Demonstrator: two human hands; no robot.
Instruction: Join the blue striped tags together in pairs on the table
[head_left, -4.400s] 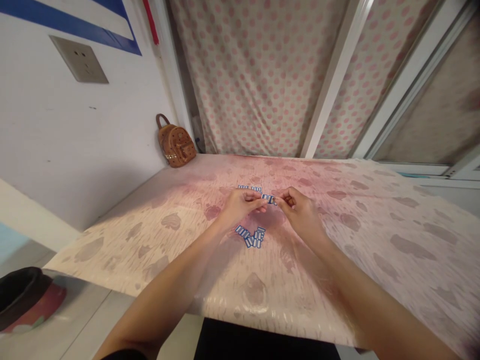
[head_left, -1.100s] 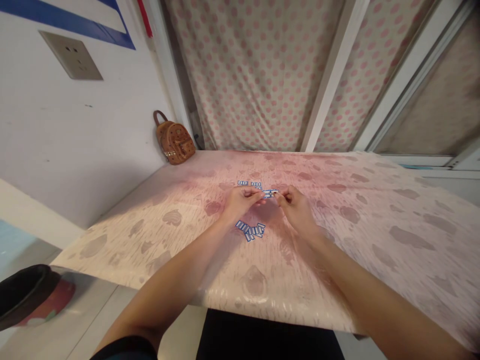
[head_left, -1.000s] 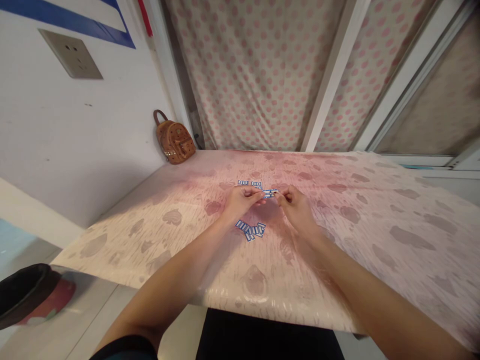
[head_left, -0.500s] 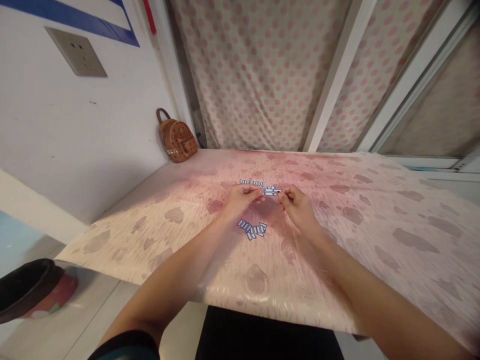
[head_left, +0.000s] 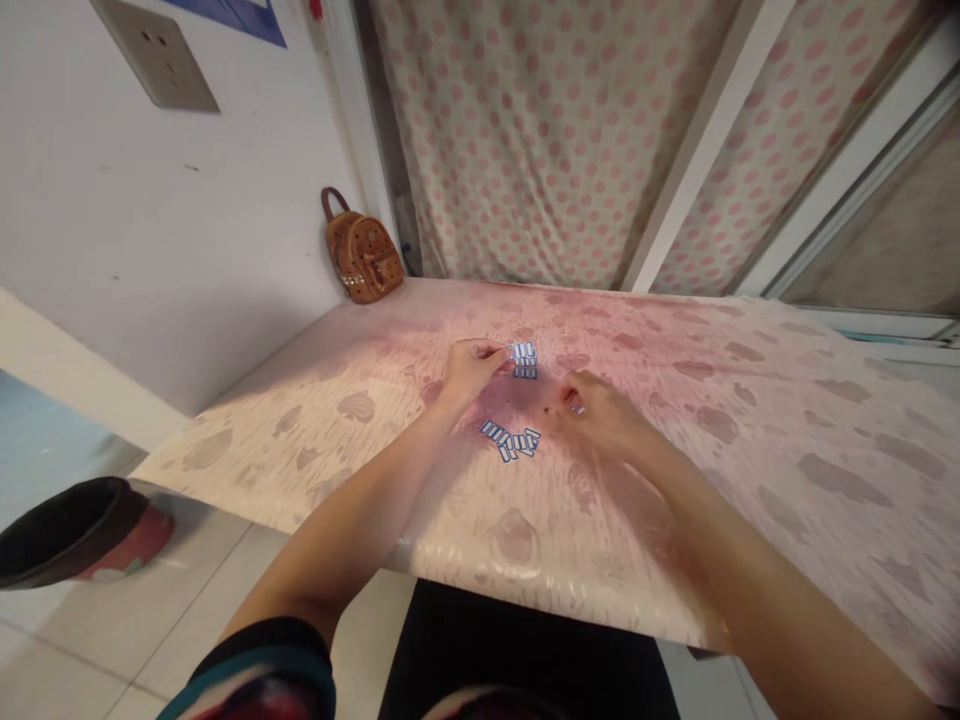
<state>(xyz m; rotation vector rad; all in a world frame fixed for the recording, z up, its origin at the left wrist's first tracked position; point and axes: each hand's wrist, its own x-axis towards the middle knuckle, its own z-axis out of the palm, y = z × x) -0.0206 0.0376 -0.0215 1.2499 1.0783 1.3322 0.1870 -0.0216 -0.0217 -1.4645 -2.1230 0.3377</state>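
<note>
My left hand (head_left: 474,368) is closed, thumb and fingertips pinching the edge of small white labels with blue borders (head_left: 523,351). More blue-edged labels show just below these; whether they are held too or lie on the table, I cannot tell. My right hand (head_left: 596,412) is curled closed, apart from the left and to its right. A small whitish-blue piece, like one of the labels, shows at its fingers, partly hidden and blurred. Nearer to me, a loose cluster of blue-bordered labels (head_left: 513,440) lies on the table between my forearms, some overlapping at angles.
A patterned pink and cream cloth covers the table (head_left: 517,540). At its far left corner a small brown backpack (head_left: 367,258) leans against the wall. A dark-rimmed pot or bin (head_left: 82,530) stands on the floor at left. Dotted curtains (head_left: 525,150) hang behind.
My hands have drawn apart: the right has come away from the labels, back toward me. The left still pinches labels, which now stand more upright. The view has tilted down slightly.
</note>
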